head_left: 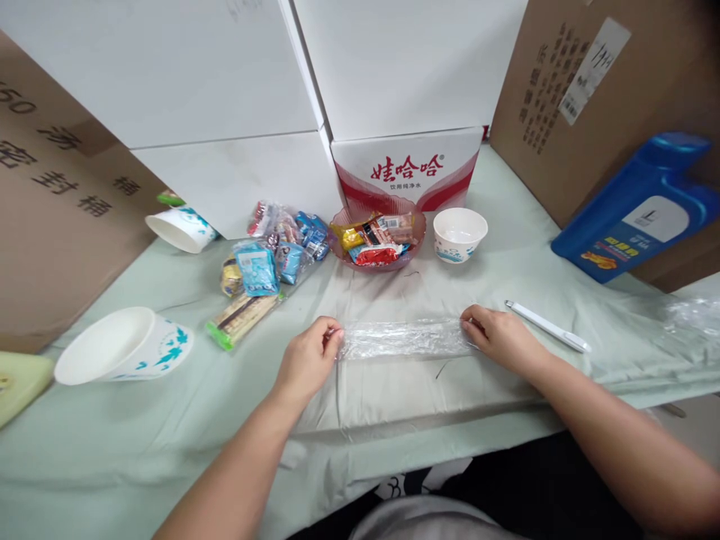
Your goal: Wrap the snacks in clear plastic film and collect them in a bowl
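A strip of crinkled clear plastic wrap (402,339) stretches between my two hands, just over the pale green cloth (388,420). My left hand (309,356) pinches its left end between thumb and fingers. At the other end, my right hand (500,337) is closed on the plastic in the same way. A white pen-shaped cutter or pen (547,326) lies to the right of my right hand. Behind the plastic stands a pink glass bowl (388,264) filled with wrapped snacks (376,236).
Right of the bowl stands a paper bowl (460,236); two more paper bowls (160,349) lie tipped at left. Snack packets (259,266) are heaped left of the bowl. A blue bottle (641,206) leans at right. Cartons (596,97) and white boxes (225,67) wall the back.
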A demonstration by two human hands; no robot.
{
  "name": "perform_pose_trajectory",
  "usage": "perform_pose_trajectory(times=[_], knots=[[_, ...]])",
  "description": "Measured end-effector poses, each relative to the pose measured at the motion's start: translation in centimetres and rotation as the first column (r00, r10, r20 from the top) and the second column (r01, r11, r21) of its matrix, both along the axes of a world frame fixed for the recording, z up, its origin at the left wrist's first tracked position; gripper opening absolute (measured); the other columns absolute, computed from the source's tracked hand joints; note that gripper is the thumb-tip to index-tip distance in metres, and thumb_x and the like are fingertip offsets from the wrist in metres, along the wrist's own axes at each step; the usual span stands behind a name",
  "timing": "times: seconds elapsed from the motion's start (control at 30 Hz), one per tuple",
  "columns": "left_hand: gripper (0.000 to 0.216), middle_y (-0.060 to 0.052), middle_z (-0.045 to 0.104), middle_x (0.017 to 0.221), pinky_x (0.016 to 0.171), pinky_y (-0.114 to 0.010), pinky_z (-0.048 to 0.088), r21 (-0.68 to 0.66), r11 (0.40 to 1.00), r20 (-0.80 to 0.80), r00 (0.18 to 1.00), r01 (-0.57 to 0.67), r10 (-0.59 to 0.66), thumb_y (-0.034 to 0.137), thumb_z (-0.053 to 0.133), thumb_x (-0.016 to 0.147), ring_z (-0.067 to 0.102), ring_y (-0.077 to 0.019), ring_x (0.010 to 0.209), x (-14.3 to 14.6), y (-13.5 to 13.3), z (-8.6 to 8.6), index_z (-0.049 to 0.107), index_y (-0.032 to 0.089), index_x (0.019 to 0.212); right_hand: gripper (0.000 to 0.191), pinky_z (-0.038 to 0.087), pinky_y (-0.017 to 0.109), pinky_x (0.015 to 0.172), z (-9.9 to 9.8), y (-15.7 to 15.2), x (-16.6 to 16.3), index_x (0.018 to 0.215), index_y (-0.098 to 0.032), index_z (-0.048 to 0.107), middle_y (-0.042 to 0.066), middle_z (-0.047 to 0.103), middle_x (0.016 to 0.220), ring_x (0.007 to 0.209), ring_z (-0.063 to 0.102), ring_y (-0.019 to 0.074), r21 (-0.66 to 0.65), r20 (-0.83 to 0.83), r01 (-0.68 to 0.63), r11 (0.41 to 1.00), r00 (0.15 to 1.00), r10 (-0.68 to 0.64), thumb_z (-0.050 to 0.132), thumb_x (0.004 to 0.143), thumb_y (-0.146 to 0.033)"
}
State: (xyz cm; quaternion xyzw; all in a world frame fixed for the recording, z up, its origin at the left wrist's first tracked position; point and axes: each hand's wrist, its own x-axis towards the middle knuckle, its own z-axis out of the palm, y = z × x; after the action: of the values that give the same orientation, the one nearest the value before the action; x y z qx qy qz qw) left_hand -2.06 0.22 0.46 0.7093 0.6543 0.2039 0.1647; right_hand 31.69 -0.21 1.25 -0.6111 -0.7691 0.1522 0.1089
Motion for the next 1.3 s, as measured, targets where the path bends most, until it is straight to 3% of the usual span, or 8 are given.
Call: perform_pose_trajectory(times=[0.3,0.5,0.77,0.87,0.93,1.0,1.07,1.3], knots=[[0.021,-0.012,0.065,0.101,0.076,-0.036,0.050,0.341,0.939,-0.340,0.936,0.035,0.089,0.025,0.052,0.089,0.063,-0.0276,0.092,0.9,-0.2,-0.1,0.063,0.016,0.104,0.029,0.045,0.034,0.080,-0.4,-0.1,0.0,0.107,-0.015,0.062,0.012,0.063,0.104,0.093,0.062,0.0265,0.174,0.217,0.054,0.983,0.972,-0.091,0.052,0.091,-0.036],[0.025,-0.010,0.066,0.105,0.087,-0.039,0.050,0.338,0.840,-0.309,0.893,0.424,-0.327,0.019,0.044,0.094,0.059,-0.0241,0.096,2.3,-1.8,0.1,0.067,0.019,0.104,0.015,0.045,0.037,0.082,-0.4,0.4,0.9,0.084,-0.018,0.061,0.008,0.061,0.086,0.086,0.058,0.0247,0.092,0.127,-0.028,0.995,0.992,0.016,0.051,0.089,-0.029],[0.028,-0.012,0.066,0.112,0.091,-0.045,0.048,0.277,0.893,-0.374,0.896,0.356,-0.241,0.022,0.043,0.096,0.057,-0.0278,0.104,3.5,-2.6,-0.1,0.067,0.015,0.108,0.011,0.049,0.026,0.061,2.4,-1.2,1.0,0.092,-0.020,0.057,0.010,0.061,0.125,0.063,0.060,0.0098,-0.180,-0.494,-0.228,0.957,0.862,0.112,0.054,0.086,-0.028],[0.037,-0.013,0.062,0.126,0.098,-0.045,0.045,0.172,0.798,-0.331,0.797,0.578,-0.505,0.035,0.046,0.096,0.054,-0.0295,0.118,5.3,-4.8,-0.1,0.060,0.016,0.125,0.018,0.051,0.024,0.064,4.1,-2.4,0.8,0.102,-0.018,0.062,0.013,0.058,0.133,0.072,0.066,0.0101,-0.267,-0.659,-0.535,0.802,0.708,0.252,0.055,0.088,-0.027],[0.052,-0.010,0.052,0.142,0.107,-0.046,0.037,0.058,0.672,-0.281,0.658,0.738,-0.698,0.049,0.049,0.094,0.043,-0.0306,0.133,6.3,-6.1,-0.3,0.050,0.020,0.137,0.021,0.053,0.025,0.072,4.7,-3.1,0.6,0.104,-0.017,0.066,0.012,0.068,0.117,0.085,0.069,0.0142,-0.324,-0.738,-0.733,0.598,0.591,0.325,0.054,0.091,-0.029],[0.059,-0.005,0.041,0.152,0.116,-0.046,0.026,-0.023,0.551,-0.218,0.534,0.834,-0.817,0.054,0.046,0.094,0.027,-0.0288,0.144,6.8,-6.7,-0.4,0.040,0.024,0.145,0.027,0.054,0.027,0.076,4.7,-3.4,0.2,0.105,-0.014,0.068,0.012,0.072,0.102,0.090,0.070,0.0179,-0.353,-0.827,-0.854,0.382,0.476,0.300,0.058,0.091,-0.035],[0.057,-0.001,0.038,0.154,0.121,-0.046,0.016,-0.063,0.475,-0.158,0.461,0.878,-0.873,0.048,0.044,0.096,0.018,-0.0253,0.148,6.8,-6.8,-0.4,0.034,0.027,0.148,0.042,0.055,0.030,0.077,4.2,-3.4,-0.3,0.110,-0.012,0.065,0.015,0.071,0.103,0.093,0.071,0.0216,-0.337,-0.909,-0.900,0.276,0.387,0.155,0.066,0.085,-0.045],[0.061,-0.006,0.045,0.150,0.121,-0.048,0.018,-0.058,0.473,0.000,0.473,0.879,-0.881,0.036,0.056,0.091,0.035,-0.0243,0.142,6.4,-5.7,0.5,0.036,0.025,0.147,0.062,0.039,0.045,0.108,1.8,-1.3,-2.9,0.131,-0.019,0.050,0.016,0.055,0.137,0.129,0.051,0.0259,-0.277,-0.958,-0.698,0.661,0.151,-0.242,0.056,0.086,-0.061]])
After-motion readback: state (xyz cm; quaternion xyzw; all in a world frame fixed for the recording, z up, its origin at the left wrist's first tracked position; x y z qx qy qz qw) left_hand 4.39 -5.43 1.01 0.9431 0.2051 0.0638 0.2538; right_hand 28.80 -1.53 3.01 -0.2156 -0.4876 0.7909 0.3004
